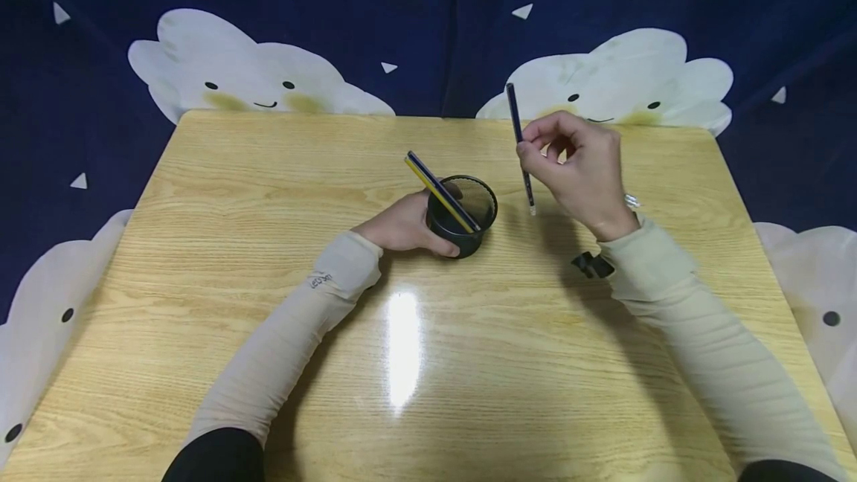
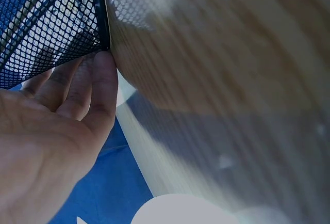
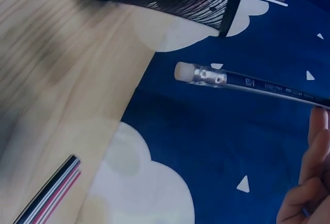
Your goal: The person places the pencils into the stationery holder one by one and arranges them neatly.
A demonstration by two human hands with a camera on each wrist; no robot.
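Observation:
A black mesh pen cup [image 1: 467,245] stands on the wooden table, with my left hand [image 1: 408,223] curled round its side. In the left wrist view, the fingers [image 2: 103,87] lie against the mesh near the cup's base. Two pencils, one yellow and one dark [image 1: 428,177], lean out of the cup toward the left. To the right of the cup, my right hand [image 1: 579,162] pinches a dark blue pencil [image 1: 514,111] between thumb and fingertips. It is held above the table, nearly upright, its white eraser [image 3: 184,72] at the lower end.
Several more pencils [image 3: 51,188], dark and red-striped, lie on the table [image 1: 268,169] by my right forearm, mostly hidden by it in the head view. A small black object [image 1: 592,265] shows beside the right cuff. A dark blue curtain with white clouds [image 1: 254,73] hangs behind the table.

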